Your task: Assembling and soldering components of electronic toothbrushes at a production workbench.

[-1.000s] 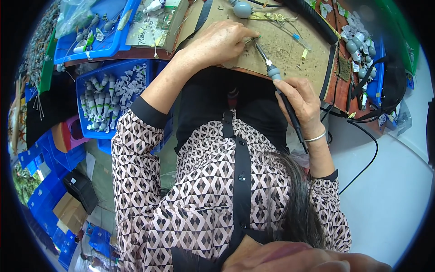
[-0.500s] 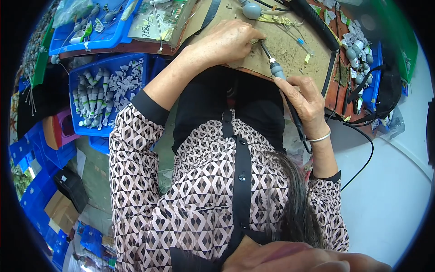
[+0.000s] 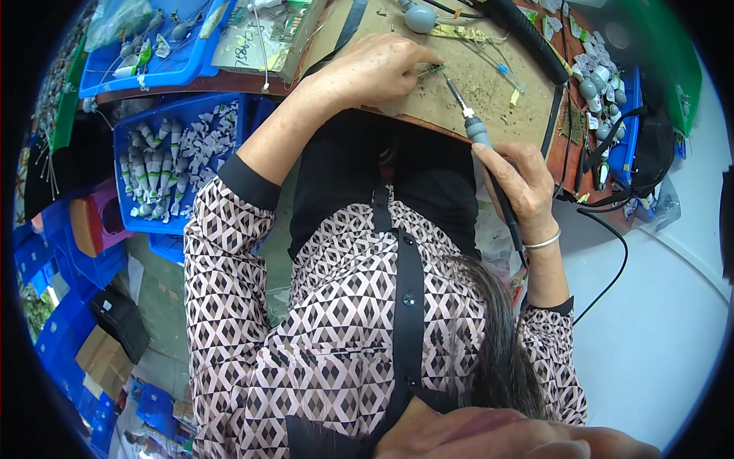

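My right hand [image 3: 523,182] is wrapped round a soldering iron [image 3: 476,130] with a grey-and-black handle. Its thin metal tip slants up and left toward my left hand [image 3: 382,70]. There, thumb and forefinger pinch a small part [image 3: 435,68] that looks greenish, perhaps a bit of circuit board. Most of it is hidden by the fingers. A narrow gap seems to lie between the iron's tip and this part. Both hands are over a tan work board [image 3: 489,99] strewn with dark specks. Near the back of the board rests a grey bulb-shaped piece [image 3: 420,18].
Left of me, a blue bin [image 3: 122,176] holds several grey-and-white bulb-shaped pieces and white scraps. A blue tray [image 3: 172,79] stands beyond it, beside a pale box with circuit boards [image 3: 243,57]. A thick black tube [image 3: 527,38] and more grey pieces [image 3: 600,84] lie at right.
The soldering iron has drawn back slightly down and right, its tip coming away from my left fingers. The greenish part now shows more at the left fingertips.
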`<action>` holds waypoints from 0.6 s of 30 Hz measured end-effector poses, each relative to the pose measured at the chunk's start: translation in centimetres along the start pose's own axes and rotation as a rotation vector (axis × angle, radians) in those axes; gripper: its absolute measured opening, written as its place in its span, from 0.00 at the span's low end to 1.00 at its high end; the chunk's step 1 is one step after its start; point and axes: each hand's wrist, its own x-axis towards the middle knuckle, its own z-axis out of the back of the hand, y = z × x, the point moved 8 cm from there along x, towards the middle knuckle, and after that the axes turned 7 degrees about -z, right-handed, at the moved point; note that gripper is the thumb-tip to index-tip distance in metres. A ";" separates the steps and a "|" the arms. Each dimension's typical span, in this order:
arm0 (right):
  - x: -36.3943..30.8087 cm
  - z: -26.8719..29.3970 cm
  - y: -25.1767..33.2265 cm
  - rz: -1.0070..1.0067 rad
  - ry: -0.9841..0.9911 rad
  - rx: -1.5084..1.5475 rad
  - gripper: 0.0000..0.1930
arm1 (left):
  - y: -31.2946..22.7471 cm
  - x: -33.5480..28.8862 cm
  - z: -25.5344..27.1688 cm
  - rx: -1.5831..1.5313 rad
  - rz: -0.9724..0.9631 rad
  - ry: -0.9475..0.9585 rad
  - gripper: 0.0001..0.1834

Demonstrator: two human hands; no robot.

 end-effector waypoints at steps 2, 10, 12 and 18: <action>-0.1 -0.1 0.2 0.009 -0.017 0.007 0.25 | 0.0 -0.1 0.0 0.016 -0.030 -0.005 0.22; -0.2 -0.9 0.0 -0.009 0.001 0.055 0.26 | 0.1 0.1 0.1 -0.060 0.067 0.057 0.21; -0.4 -1.1 -0.1 -0.009 0.006 0.059 0.26 | 0.2 0.0 -0.1 -0.055 0.072 0.071 0.21; -0.6 -1.5 -0.3 -0.009 -0.001 0.054 0.27 | 0.0 0.1 -0.1 -0.045 0.026 0.040 0.22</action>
